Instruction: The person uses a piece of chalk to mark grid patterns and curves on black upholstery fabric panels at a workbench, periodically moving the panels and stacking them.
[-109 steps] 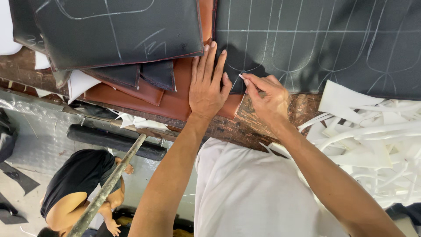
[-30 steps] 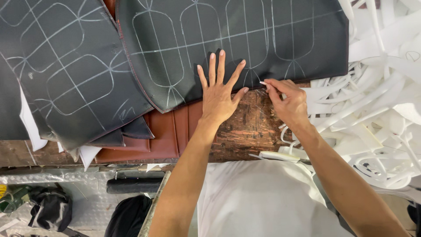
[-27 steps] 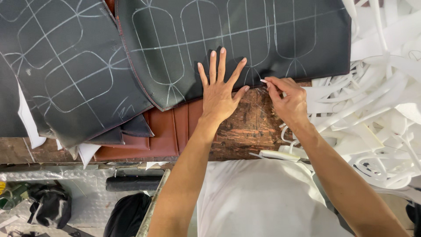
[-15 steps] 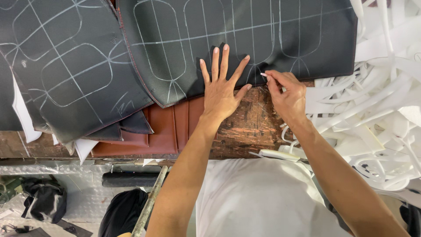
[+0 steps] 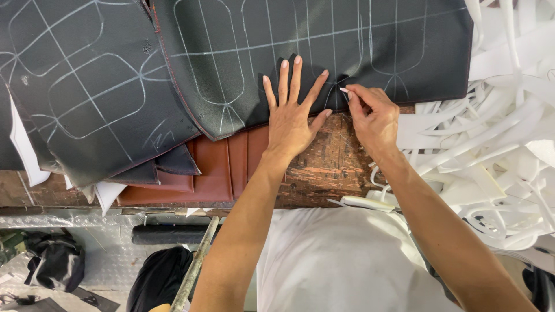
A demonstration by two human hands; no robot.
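Both hands unmoved | left hand (image 5: 291,118) still splayed on leather sheet (image 5: 324,52) | right hand (image 5: 374,118) pinching chalk (image 5: 345,91)

- Two hands were in view: left (image 5: 289,118), right (image 5: 374,115).
- Two large dark chalk-marked sheets: (image 5: 87,86) and (image 5: 324,46).
- One chalk (image 5: 346,91).
- One heap of white strips (image 5: 497,144).
- One brown stack (image 5: 219,167).

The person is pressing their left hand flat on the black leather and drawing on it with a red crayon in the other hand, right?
Not quite. The head view shows the right hand pinching a small white piece of chalk, not a red crayon. The rest holds: the left hand lies flat, fingers spread, on the black leather sheet with pale drawn lines.
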